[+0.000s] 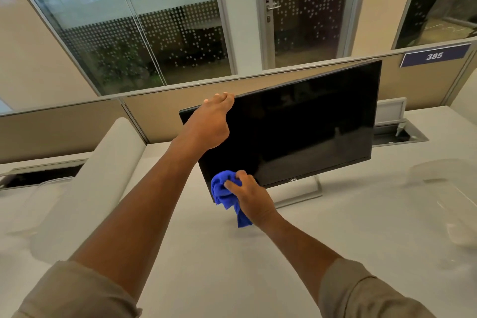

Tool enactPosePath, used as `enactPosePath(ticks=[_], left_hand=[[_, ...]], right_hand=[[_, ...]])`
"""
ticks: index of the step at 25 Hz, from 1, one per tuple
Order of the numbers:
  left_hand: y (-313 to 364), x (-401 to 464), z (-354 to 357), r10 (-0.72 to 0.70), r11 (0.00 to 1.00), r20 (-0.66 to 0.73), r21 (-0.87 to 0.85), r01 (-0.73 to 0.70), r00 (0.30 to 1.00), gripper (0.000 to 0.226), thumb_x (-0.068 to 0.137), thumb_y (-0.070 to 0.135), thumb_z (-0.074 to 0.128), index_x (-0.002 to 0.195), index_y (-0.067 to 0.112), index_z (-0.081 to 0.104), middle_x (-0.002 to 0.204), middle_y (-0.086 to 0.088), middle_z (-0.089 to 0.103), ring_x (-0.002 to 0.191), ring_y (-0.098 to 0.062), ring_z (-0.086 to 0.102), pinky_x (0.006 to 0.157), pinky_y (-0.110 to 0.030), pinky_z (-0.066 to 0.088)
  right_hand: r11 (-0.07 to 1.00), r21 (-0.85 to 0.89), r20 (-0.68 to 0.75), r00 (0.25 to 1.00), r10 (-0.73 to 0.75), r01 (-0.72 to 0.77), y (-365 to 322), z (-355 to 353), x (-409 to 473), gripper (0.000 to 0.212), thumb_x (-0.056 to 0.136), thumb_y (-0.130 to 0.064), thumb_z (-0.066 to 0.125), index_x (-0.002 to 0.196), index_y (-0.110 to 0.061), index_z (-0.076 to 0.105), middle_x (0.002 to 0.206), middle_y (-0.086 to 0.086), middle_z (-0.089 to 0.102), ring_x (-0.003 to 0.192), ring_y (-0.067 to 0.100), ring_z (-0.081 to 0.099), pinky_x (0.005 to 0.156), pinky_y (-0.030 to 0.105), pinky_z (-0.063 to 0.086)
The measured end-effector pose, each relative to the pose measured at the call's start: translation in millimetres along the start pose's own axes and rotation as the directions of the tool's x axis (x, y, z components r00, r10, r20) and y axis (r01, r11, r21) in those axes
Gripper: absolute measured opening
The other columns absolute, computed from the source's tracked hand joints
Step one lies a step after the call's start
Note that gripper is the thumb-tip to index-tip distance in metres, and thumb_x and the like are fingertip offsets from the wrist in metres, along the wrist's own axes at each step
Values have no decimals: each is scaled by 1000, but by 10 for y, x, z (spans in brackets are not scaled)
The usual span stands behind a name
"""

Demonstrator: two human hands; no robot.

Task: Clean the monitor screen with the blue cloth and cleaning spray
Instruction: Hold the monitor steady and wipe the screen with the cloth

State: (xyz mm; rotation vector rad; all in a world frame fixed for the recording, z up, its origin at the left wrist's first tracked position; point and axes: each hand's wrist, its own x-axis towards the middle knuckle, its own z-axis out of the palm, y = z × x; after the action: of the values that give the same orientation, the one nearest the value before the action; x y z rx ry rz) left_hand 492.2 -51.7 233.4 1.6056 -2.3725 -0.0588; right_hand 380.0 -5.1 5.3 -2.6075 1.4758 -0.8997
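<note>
A black monitor with a dark screen stands on a silver foot on the white desk. My left hand grips the monitor's top edge near its left corner, fingers curled over the back. My right hand holds a bunched blue cloth against the screen's lower left corner, and a tail of the cloth hangs down toward the desk. No spray bottle can be made out.
The white desk stretches all around the monitor. A beige partition with a "385" sign runs behind it. Cable openings sit at the left and right. A pale rolled object lies to the left.
</note>
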Motion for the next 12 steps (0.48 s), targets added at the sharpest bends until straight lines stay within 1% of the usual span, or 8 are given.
enactPosePath(ticks=[1,3,5,7,10,12], left_hand=[[-2,-8,-6,4,1000,-1,-4,-4,1000,74,85,-3,49,153,14,24,158,-6,27,146,-27,23,118,-43,24],[11,-22,-17,5,1000,-3,-16,-5,1000,72,87,-3,49,153,14,23,159,-6,26,146,-26,21,119,-44,22],[42,-36,-17,-4,1000,-12,-30,3,1000,71,88,-2,48,152,14,24,159,-6,26,146,-27,20,119,-44,22],[69,-47,-7,-14,999,-30,-33,13,999,69,88,-1,47,152,13,24,158,-6,27,146,-27,22,119,-42,22],[96,-53,-2,-15,999,-41,-38,14,999,68,89,0,48,152,13,24,158,-7,27,145,-28,23,118,-43,23],[109,-57,-6,-18,999,-35,-42,16,999,68,89,0,49,152,12,24,157,-7,27,145,-28,22,118,-44,22]], right_hand=[[1000,-17,44,999,-23,23,46,16,-44,51,76,-13,76,121,-23,54,115,10,53,81,23,57,52,32,56],[995,-69,131,990,-57,67,182,-12,-150,47,79,-12,73,120,-23,54,118,10,52,85,22,57,55,31,56],[992,-108,159,986,-52,70,381,-93,-281,43,79,-13,73,118,-23,56,118,9,53,86,22,57,56,30,56],[993,-117,146,989,21,-3,634,-200,-421,43,78,-17,76,116,-22,59,117,9,53,87,24,60,55,30,56],[985,-125,138,981,134,-117,947,-363,-569,42,84,-19,71,124,-19,59,123,11,52,94,26,60,64,34,58],[983,-108,117,980,162,-150,973,-393,-579,43,83,-15,71,124,-16,59,121,12,54,89,25,62,63,30,57]])
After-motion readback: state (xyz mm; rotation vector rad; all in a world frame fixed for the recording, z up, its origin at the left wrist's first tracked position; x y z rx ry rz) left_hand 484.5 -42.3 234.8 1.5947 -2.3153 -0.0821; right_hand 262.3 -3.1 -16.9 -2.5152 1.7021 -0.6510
